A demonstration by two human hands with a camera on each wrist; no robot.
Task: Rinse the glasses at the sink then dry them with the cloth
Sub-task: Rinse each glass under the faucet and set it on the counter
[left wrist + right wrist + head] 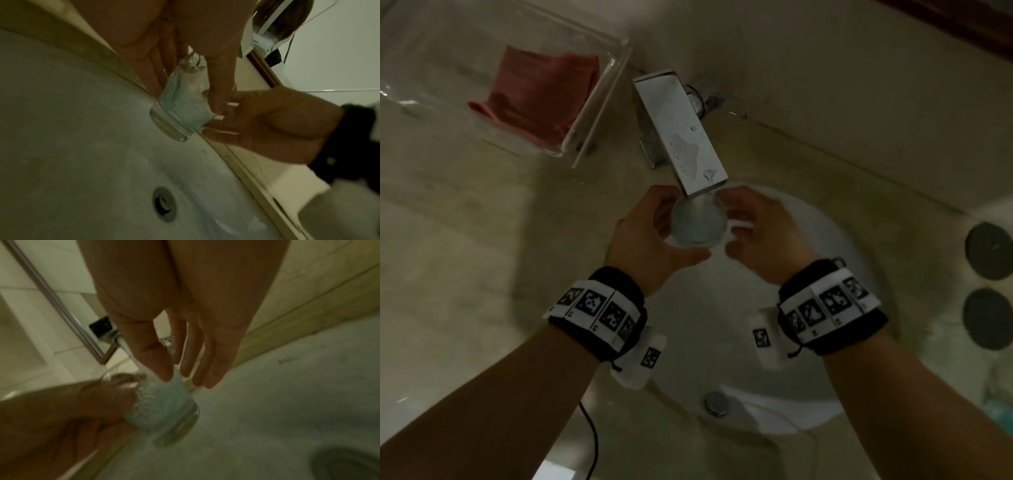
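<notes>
A clear glass stands upright under the spout of the chrome faucet, and water runs into it and foams. My left hand grips the glass round its side, thumb in front. In the left wrist view the glass hangs over the white sink. My right hand is beside the glass with straight fingers, their tips at its wall. The red cloth lies folded in a clear tray at the back left.
The drain plug sits at the near side of the sink basin. Beige counter surrounds the basin. Two dark round discs lie on the counter at the right. A black cable hangs below my left wrist.
</notes>
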